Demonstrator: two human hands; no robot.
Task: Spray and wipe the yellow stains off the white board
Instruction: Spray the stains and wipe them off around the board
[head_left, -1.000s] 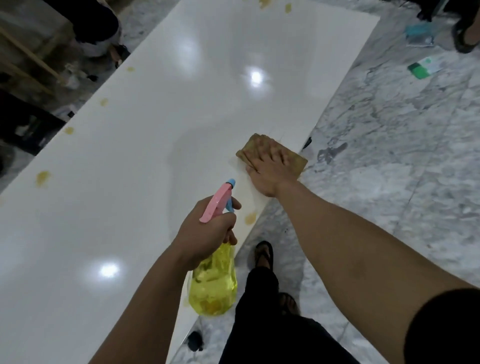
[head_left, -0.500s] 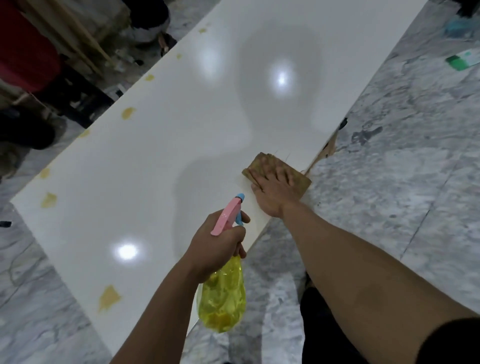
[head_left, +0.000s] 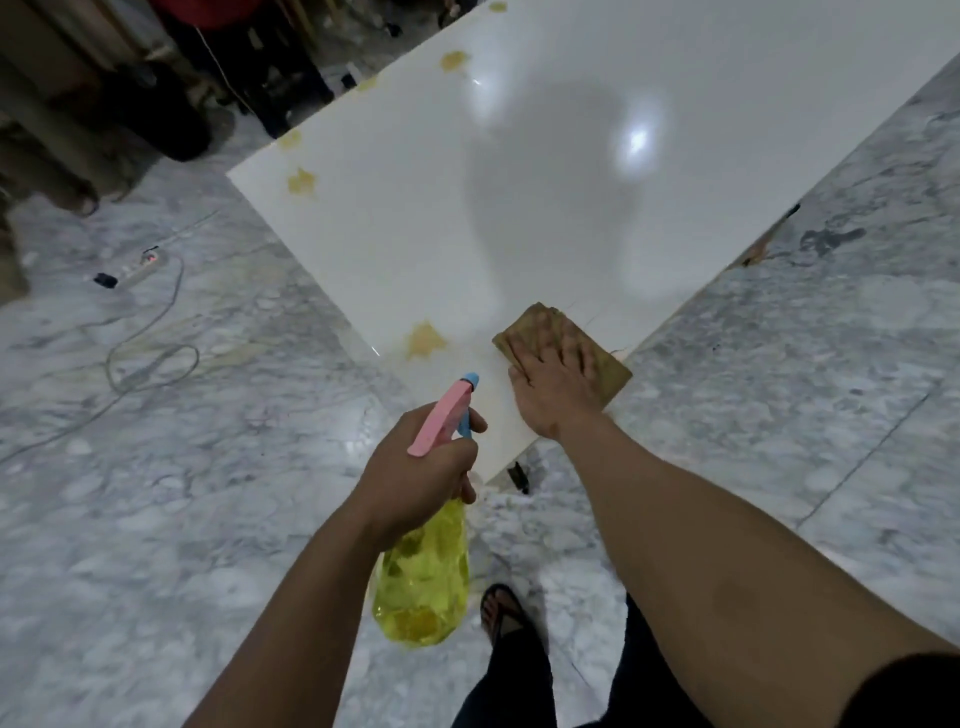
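Right hand (head_left: 553, 387) pressed flat, fingers spread, on a brown folded cloth (head_left: 563, 345) at the glossy white board (head_left: 519, 182) corner (yellow stain (head_left: 425, 339) just beside), left hand (head_left: 418, 467) gripping a yellow plastic spray bottle (head_left: 423, 577).

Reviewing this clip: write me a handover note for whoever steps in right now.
Left hand: gripping the spray bottle, nozzle toward the board.
Right hand: flat on the cloth, at the board's near corner.
Done: nothing certain; the middle looks clean.
Left: the stain just left of the cloth, then the stains along the far left edge.
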